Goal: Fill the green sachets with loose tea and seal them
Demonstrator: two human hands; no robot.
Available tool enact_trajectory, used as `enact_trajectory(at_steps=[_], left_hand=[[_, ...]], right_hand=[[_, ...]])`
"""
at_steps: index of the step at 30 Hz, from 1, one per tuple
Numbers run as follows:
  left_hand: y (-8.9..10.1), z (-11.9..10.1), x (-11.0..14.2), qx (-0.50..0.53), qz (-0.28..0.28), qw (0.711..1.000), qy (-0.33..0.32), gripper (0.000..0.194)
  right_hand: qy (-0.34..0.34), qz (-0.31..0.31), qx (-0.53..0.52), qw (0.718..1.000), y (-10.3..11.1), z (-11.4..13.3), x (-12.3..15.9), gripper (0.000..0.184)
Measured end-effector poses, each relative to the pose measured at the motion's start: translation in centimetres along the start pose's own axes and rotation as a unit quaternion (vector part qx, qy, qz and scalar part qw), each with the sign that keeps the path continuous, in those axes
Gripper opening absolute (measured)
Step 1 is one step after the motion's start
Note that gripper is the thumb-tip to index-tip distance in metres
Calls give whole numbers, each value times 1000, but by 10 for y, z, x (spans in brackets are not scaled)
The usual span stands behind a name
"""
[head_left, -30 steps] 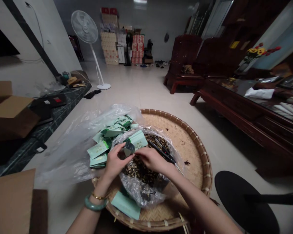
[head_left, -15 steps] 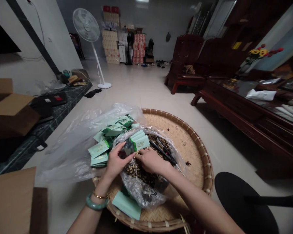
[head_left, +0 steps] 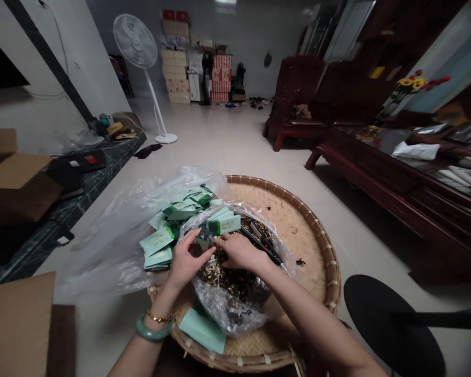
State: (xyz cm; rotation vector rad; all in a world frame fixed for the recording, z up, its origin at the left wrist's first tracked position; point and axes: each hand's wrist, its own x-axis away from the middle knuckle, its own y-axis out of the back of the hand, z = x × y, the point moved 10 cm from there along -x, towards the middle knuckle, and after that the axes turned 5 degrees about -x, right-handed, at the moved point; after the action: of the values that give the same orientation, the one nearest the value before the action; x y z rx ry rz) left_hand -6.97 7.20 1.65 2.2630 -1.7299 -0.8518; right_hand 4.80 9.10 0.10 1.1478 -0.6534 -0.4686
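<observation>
My left hand point(head_left: 186, 262), with a green bangle point(head_left: 154, 329) and a gold bracelet at the wrist, holds a small dark, silvery packet point(head_left: 204, 243) between thumb and fingers. At the packet's right edge, my right hand point(head_left: 237, 252) has its fingers curled; what they pinch is hidden. Beneath both hands, a clear plastic bag point(head_left: 235, 320) lies open around a dark and yellowish loose dried mix point(head_left: 223, 277). Light-green packets point(head_left: 230, 224) rest at its back edge. Beside my right hand lies a black long-shaped object point(head_left: 265, 246) with a red light.
The bag sits in a round woven bamboo tray point(head_left: 312, 225). More green packets point(head_left: 160, 241) pile on clear plastic at left; another green packet point(head_left: 204, 330) lies at the tray's front. A cardboard box point(head_left: 18, 324), a black round base point(head_left: 392, 324) and a wooden table point(head_left: 361, 183) stand around.
My right fingers have shifted slightly left and up, away from my left thumb tip and over the packet's edge. My left hand stays nearly in place. The view has shifted slightly.
</observation>
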Motion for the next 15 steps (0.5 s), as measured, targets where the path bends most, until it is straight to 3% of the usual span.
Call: enact_trajectory(at_steps=[3,7,15], left_hand=[[4,-12,-2,1,3,1000,-20,42],[7,-27,-2,-9,12,998,-53,35],[8,-21,3,-27,30,998,-57,45]], right_hand=[[5,1,-18,1000,0,0,-4,69],[22,25,-35,999,-3,2,-10,58],[30,29,-33,999,-7,3,-18,54]])
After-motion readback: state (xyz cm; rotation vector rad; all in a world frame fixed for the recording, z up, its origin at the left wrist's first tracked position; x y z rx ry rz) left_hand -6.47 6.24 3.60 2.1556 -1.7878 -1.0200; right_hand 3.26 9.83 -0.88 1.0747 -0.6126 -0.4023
